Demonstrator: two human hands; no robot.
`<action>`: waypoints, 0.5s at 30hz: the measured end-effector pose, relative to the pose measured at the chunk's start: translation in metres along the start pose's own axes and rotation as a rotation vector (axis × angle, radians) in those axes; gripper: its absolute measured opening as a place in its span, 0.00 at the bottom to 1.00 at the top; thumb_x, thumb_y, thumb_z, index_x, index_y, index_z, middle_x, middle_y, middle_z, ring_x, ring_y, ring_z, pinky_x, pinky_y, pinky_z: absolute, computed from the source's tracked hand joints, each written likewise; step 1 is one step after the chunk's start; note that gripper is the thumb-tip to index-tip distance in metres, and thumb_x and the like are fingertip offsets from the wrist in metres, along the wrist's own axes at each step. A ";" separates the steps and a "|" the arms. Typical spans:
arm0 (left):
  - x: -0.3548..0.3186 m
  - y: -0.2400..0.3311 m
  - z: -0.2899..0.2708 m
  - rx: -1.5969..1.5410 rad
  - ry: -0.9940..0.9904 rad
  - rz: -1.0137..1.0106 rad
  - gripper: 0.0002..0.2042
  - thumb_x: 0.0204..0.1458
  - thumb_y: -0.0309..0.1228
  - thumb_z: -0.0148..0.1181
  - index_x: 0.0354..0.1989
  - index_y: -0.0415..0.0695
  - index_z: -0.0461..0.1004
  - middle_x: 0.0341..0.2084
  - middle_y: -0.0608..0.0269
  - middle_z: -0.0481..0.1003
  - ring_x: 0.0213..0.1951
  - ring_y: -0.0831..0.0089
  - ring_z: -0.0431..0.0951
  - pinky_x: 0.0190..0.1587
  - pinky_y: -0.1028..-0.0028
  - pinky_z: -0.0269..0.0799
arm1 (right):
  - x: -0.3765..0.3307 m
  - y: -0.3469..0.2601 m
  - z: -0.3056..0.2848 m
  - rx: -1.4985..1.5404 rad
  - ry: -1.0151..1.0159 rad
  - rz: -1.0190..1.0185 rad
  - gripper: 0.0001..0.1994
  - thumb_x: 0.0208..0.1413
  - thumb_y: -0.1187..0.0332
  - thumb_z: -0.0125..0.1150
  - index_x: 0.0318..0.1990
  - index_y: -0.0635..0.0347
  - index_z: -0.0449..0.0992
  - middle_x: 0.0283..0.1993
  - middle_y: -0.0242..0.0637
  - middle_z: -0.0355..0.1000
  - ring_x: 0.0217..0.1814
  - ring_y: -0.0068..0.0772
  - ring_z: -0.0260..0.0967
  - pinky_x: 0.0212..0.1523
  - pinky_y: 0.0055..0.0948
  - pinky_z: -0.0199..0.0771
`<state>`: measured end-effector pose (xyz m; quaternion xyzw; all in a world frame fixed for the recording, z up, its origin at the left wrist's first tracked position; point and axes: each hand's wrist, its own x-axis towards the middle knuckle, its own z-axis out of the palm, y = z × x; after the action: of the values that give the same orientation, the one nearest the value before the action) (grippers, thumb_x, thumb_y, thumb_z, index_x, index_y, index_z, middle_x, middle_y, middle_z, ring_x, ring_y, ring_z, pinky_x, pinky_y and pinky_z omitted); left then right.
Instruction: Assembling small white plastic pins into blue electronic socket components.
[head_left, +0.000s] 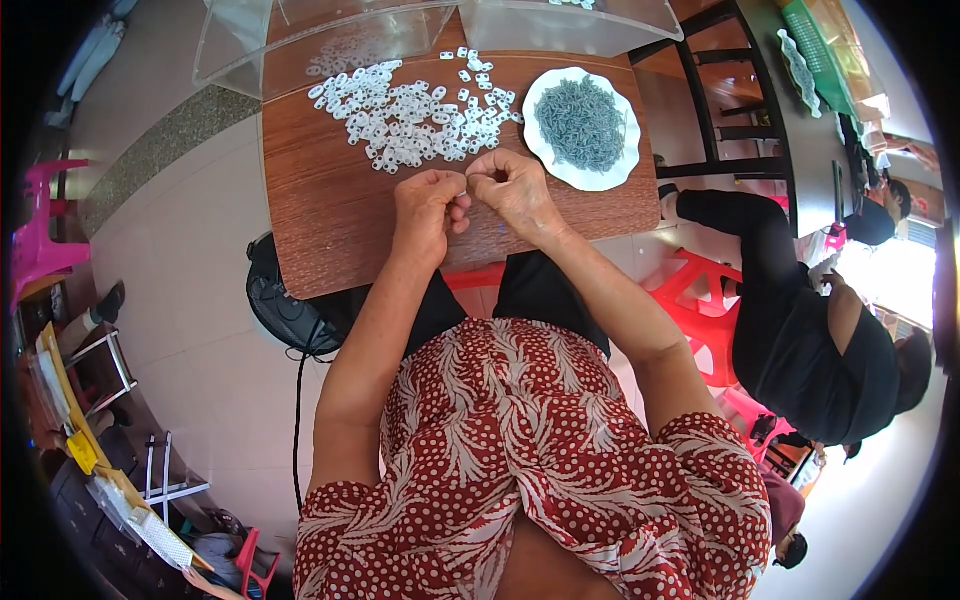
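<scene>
My left hand (431,205) and my right hand (514,196) meet over the near part of the wooden table (340,240), with fingertips pinched close together. A tiny whitish piece shows at the left fingertips, too small to name; what the right fingers pinch is hidden. Just beyond my hands spreads a pile of small white oval plastic pieces with holes (405,120). To the right of it stands a white scalloped plate (629,150), heaped with small grey screw-like pieces (580,122).
Clear plastic bins (570,28) stand along the table's far edge. A black bag (280,300) sits beside the table at left, its cord hanging down. A red plastic stool (700,310) and a seated person in black (800,340) are at right. A pink chair (45,235) is far left.
</scene>
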<state>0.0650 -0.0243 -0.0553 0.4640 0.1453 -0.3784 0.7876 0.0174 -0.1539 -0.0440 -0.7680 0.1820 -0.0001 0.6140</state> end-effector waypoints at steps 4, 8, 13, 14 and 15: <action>0.002 -0.001 -0.001 -0.025 0.002 -0.020 0.03 0.43 0.22 0.56 0.23 0.37 0.70 0.16 0.62 0.68 0.13 0.79 0.62 0.14 0.79 0.57 | 0.002 0.006 0.000 -0.045 -0.001 -0.023 0.05 0.48 0.76 0.55 0.32 0.68 0.73 0.30 0.32 0.71 0.31 0.17 0.64 0.32 0.18 0.66; 0.005 -0.001 -0.005 -0.084 0.015 -0.048 0.03 0.43 0.22 0.56 0.23 0.37 0.69 0.16 0.62 0.68 0.14 0.79 0.62 0.14 0.78 0.57 | 0.003 0.007 0.000 -0.092 0.043 -0.032 0.05 0.47 0.76 0.56 0.32 0.67 0.74 0.30 0.32 0.71 0.31 0.17 0.64 0.32 0.19 0.67; 0.006 0.000 -0.010 -0.062 0.065 0.005 0.03 0.43 0.22 0.56 0.24 0.37 0.68 0.16 0.62 0.68 0.14 0.79 0.62 0.14 0.78 0.57 | 0.016 0.019 -0.003 -0.320 0.248 -0.200 0.02 0.42 0.76 0.56 0.26 0.65 0.73 0.26 0.42 0.70 0.28 0.37 0.68 0.30 0.31 0.68; 0.005 0.000 -0.011 -0.063 0.068 0.004 0.03 0.43 0.22 0.56 0.24 0.37 0.68 0.16 0.62 0.68 0.14 0.79 0.62 0.14 0.78 0.57 | 0.020 0.022 -0.003 -0.442 0.277 -0.317 0.02 0.41 0.76 0.56 0.25 0.64 0.72 0.26 0.44 0.70 0.30 0.42 0.67 0.31 0.35 0.67; 0.005 0.000 -0.011 -0.065 0.070 0.004 0.03 0.43 0.22 0.56 0.24 0.37 0.68 0.16 0.61 0.68 0.14 0.79 0.62 0.14 0.78 0.57 | 0.023 0.026 -0.003 -0.563 0.305 -0.435 0.01 0.40 0.76 0.57 0.24 0.63 0.71 0.26 0.45 0.69 0.31 0.48 0.66 0.32 0.39 0.66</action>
<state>0.0697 -0.0173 -0.0638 0.4514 0.1842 -0.3556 0.7974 0.0309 -0.1676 -0.0725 -0.9184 0.0970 -0.1947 0.3305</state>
